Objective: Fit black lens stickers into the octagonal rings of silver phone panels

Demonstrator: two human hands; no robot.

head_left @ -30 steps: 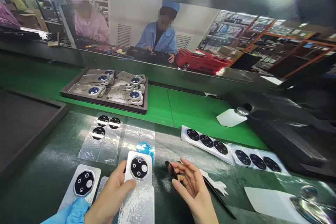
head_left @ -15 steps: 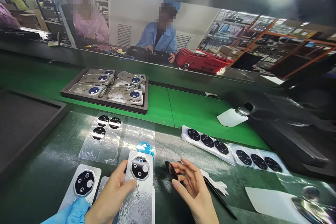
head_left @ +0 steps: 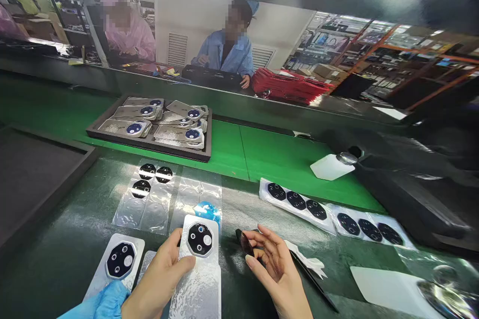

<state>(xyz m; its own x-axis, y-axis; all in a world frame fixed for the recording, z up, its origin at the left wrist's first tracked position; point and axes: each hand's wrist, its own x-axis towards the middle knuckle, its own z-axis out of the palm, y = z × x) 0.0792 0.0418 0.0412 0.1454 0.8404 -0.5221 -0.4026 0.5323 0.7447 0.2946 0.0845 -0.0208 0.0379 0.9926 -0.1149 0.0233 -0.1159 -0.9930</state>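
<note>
My left hand [head_left: 164, 274] grips a silver phone back panel [head_left: 198, 279] near the bottom centre, thumb on its face; the panel has an octagonal black camera area with rings. To its right, my right hand [head_left: 275, 271] holds a small dark disc [head_left: 245, 243] between thumb and fingers, tilted on edge. Another silver panel [head_left: 101, 274] lies at the lower left by my blue sleeve. Beyond the hands, a clear sheet [head_left: 153, 209] carries three black octagonal pieces, beside a second clear sheet [head_left: 187, 194] with a blue film.
A dark tray [head_left: 149, 147] of stacked panels stands at the back, another tray [head_left: 37, 174] at left. Strips of black discs [head_left: 295, 200], a black tool [head_left: 314, 281], white tissue [head_left: 309, 261] and metal-topped bottles [head_left: 331, 167] lie right. Two people [head_left: 226, 50] sit beyond the partition.
Both hands stay almost where they were. The reflection on the held panel has shifted, and its dark marking no longer shows. Beyond the partition, the person in blue has raised one hand.
</note>
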